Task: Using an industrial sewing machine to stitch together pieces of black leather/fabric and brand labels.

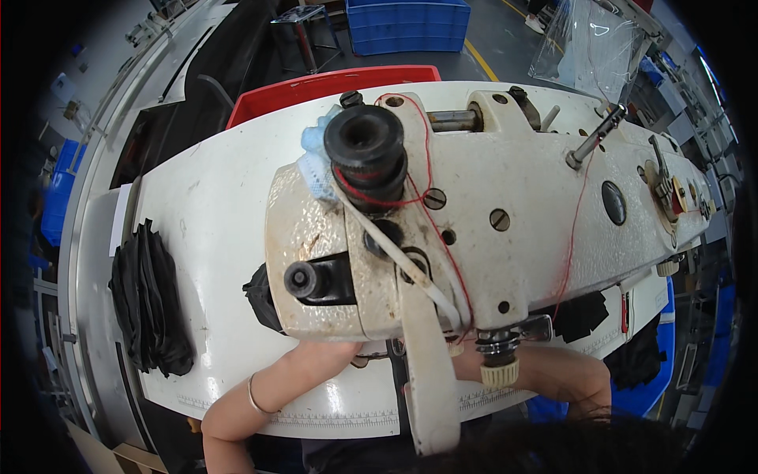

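The white head of a sewing machine (545,205) fills the middle and hides the fingers of both my hands. My left hand (335,352) reaches under its left end, with a thin bracelet on that forearm. From the right, my right hand (472,366) goes in beneath the machine, only the part near the wrist showing. What either hand holds cannot be seen. Black fabric (262,299) sticks out at the machine's left end, and another black piece (580,317) lies to its right. Red thread (429,158) loops around the black knob (365,138) on top.
A stack of black fabric pieces (150,304) lies on the white tabletop (209,237) at the left. Behind the table stand a red bin (339,81), a blue crate (407,28) and a stool (304,35). More black fabric (638,357) hangs over a blue bin (667,347) at the right.
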Tool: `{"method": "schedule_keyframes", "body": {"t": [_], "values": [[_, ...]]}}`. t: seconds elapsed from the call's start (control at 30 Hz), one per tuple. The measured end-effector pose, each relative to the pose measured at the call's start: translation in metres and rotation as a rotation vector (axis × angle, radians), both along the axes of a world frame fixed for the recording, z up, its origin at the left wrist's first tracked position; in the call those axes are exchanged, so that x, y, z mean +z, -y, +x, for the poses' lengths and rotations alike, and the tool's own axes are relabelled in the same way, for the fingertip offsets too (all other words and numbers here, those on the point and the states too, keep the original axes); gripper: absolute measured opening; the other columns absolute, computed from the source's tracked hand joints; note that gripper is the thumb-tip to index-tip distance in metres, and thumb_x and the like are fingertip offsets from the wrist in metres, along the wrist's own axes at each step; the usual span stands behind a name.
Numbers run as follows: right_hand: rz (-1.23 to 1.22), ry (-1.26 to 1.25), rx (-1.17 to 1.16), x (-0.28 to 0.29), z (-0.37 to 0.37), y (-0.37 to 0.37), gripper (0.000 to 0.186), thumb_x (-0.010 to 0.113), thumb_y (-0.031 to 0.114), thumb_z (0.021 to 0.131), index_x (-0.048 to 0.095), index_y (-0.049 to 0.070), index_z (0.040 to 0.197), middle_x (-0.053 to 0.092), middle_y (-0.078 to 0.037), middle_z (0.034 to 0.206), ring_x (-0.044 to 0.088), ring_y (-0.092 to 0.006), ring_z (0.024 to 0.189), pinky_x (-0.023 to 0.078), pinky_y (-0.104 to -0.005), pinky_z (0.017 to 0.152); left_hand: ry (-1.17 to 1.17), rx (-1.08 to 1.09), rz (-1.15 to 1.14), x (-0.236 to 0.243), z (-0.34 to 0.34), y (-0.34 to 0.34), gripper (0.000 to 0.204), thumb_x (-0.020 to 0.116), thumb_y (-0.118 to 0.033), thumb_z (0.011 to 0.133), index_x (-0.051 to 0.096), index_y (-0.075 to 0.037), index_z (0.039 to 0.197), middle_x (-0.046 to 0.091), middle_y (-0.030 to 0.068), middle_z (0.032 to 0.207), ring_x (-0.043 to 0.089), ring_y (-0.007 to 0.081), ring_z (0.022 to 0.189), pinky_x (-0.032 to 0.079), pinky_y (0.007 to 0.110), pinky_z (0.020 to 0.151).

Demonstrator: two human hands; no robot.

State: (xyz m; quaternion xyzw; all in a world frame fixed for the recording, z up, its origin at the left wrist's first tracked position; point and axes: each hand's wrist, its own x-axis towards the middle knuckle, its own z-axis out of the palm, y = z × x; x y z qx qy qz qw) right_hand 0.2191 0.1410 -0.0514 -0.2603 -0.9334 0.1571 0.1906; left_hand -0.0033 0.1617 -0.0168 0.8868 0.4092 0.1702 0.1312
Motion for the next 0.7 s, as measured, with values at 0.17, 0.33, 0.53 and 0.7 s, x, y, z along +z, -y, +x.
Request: {"method": "schedule_keyframes", "body": {"t": [0.17, 0.33, 0.53, 0.7], "values": [[-0.160, 0.000, -0.033, -0.003, 0.000, 0.000, 0.020, 0.063, 0.021, 0.078, 0.064, 0.005, 0.090, 0.063, -0.013, 0.078, 0.062, -0.0289, 0.069, 0.050, -0.0402, 0.054, 0.000, -0.003, -0.007, 0.002, 0.001, -0.001, 0.032, 0.066, -0.007, 0.069, 0.067, 0.001, 0.100, 0.062, 0.0187, 0.098, 0.061, 0.0354, 0.094, 0.051, 0.045, 0.078], [-0.434, 0.022, -0.129, -0.006, 0.008, -0.010, 0.020, 0.063, 0.022, 0.078, 0.064, 0.006, 0.089, 0.063, -0.013, 0.076, 0.063, -0.0291, 0.066, 0.050, -0.0413, 0.053, -0.024, -0.007, 0.005, 0.004, 0.002, -0.001, 0.032, 0.067, -0.008, 0.070, 0.066, 0.001, 0.101, 0.061, 0.0193, 0.099, 0.060, 0.0362, 0.095, 0.050, 0.046, 0.078], [0.509, -0.054, -0.051, -0.018, 0.024, -0.030, 0.010, 0.064, 0.020, 0.062, 0.060, 0.013, 0.067, 0.056, 0.000, 0.074, 0.053, -0.0138, 0.067, 0.040, -0.0261, 0.047, -0.106, 0.047, 0.081, 0.019, 0.015, 0.015, 0.031, 0.069, -0.011, 0.074, 0.065, 0.002, 0.101, 0.058, 0.0169, 0.102, 0.057, 0.0355, 0.097, 0.048, 0.047, 0.080], [0.275, -0.001, 0.008, -0.004, 0.024, -0.036, 0.010, 0.062, 0.016, 0.060, 0.064, 0.010, 0.067, 0.055, -0.001, 0.076, 0.054, -0.0146, 0.075, 0.045, -0.0274, 0.054, -0.154, 0.090, 0.346, 0.034, 0.011, 0.029, 0.027, 0.066, -0.010, 0.072, 0.064, 0.001, 0.097, 0.056, 0.0131, 0.102, 0.056, 0.0283, 0.099, 0.044, 0.044, 0.095]]}}
